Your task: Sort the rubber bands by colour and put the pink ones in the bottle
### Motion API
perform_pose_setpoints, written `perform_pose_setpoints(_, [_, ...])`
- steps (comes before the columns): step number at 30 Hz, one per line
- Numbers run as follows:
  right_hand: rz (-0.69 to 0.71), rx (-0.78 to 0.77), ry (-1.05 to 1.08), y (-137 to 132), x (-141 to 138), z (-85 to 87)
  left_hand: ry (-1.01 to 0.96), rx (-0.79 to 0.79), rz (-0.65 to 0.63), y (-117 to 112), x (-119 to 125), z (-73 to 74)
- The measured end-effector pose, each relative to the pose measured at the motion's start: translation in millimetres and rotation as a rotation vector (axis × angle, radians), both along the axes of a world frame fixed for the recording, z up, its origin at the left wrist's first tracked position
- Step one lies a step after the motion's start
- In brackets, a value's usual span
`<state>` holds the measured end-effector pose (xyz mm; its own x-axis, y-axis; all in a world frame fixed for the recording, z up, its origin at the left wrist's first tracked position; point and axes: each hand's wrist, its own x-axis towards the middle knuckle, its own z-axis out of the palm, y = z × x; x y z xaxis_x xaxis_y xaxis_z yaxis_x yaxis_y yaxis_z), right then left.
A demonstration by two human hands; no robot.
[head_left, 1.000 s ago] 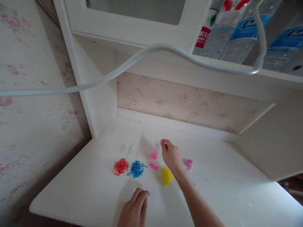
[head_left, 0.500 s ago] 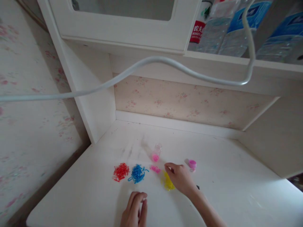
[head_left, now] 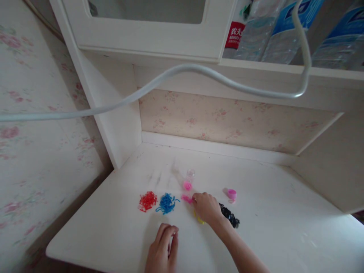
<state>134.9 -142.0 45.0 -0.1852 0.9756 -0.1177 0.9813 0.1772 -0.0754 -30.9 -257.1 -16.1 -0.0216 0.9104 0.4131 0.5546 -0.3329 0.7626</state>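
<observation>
Small piles of tiny rubber bands lie on the white desk point(head_left: 270, 231): red point(head_left: 147, 200), blue point(head_left: 167, 203), a few pink point(head_left: 186, 198), yellow point(head_left: 198, 219) mostly hidden under my right hand, and black point(head_left: 229, 215). My right hand point(head_left: 206, 207) rests curled over the yellow pile, its fingertips pinched at the pink bands. A small clear bottle point(head_left: 188, 179) with pink bands in it stands behind them. A pink cap point(head_left: 232, 194) lies to the right. My left hand point(head_left: 163, 251) rests on the desk near the front edge, fingers loosely bent and together.
A white cable point(head_left: 199, 72) hangs across the view. A cabinet door point(head_left: 148, 26) is above, with water bottles point(head_left: 273, 34) on the shelf at the upper right. Floral wallpaper point(head_left: 36, 125) covers the left wall.
My right hand drew back from the clear bottle to the pink bands, settling over the yellow pile. The black pile has come into sight behind the wrist. The left hand stayed put.
</observation>
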Motion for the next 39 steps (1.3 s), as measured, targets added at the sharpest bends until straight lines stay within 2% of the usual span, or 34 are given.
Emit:
perform_pose_setpoints(7, [0.002, 0.028, 0.045, -6, 2, 7.6, 0.020, -0.057, -0.006, -3, -1, 3.9])
perform_pose_setpoints(15, [0.001, 0.069, 0.161, -5, 16, 27.5, 0.002, -0.037, -0.029, -2, 1, 5.3])
perform_pose_setpoints(23, [-0.013, 0.155, 0.294, -7, 18, 44.5, 0.028, -0.068, -0.069, -4, -3, 5.0])
perform_pose_setpoints(28, [-0.032, 0.306, 0.387, 2, 18, 57.7, 0.047, -0.070, -0.054, -4, -3, 3.1])
perform_pose_setpoints(32, [-0.074, 0.415, 0.329, 16, 9, 67.7, 0.068, -0.070, -0.040, -5, -3, 2.7])
perform_pose_setpoints(39, [-0.086, 0.446, 0.265, 33, -3, 70.0, 0.080, -0.108, -0.060, -6, -3, 5.6])
